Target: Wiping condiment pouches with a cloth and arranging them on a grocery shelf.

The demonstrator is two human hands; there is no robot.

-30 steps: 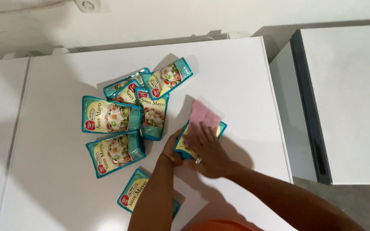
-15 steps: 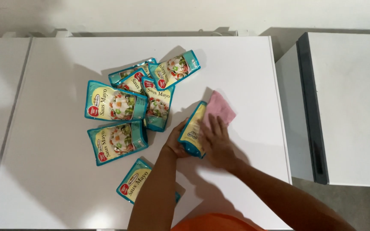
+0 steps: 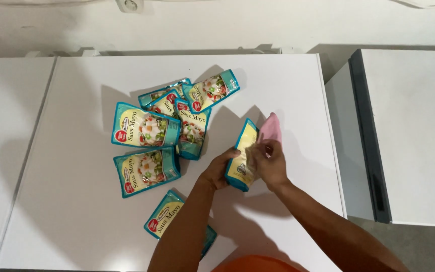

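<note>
A teal-edged sauce pouch (image 3: 241,157) is tilted up on edge above the white table (image 3: 76,216). My left hand (image 3: 220,168) grips its lower left side. My right hand (image 3: 270,161) presses a pink cloth (image 3: 272,127) against the pouch's right face. Several more pouches of the same kind lie flat to the left, among them one (image 3: 144,130) at the left of the heap and one (image 3: 147,170) just below it. Another pouch (image 3: 164,217) lies under my left forearm, partly hidden.
A second white table (image 3: 6,151) adjoins on the left. To the right stands a white cabinet with a dark edge (image 3: 368,136), separated by a narrow gap. A wall socket (image 3: 128,5) sits on the wall behind.
The pouch has been lifted from lying flat to standing on edge between both hands. The pink cloth has moved with my right hand along its right side.
</note>
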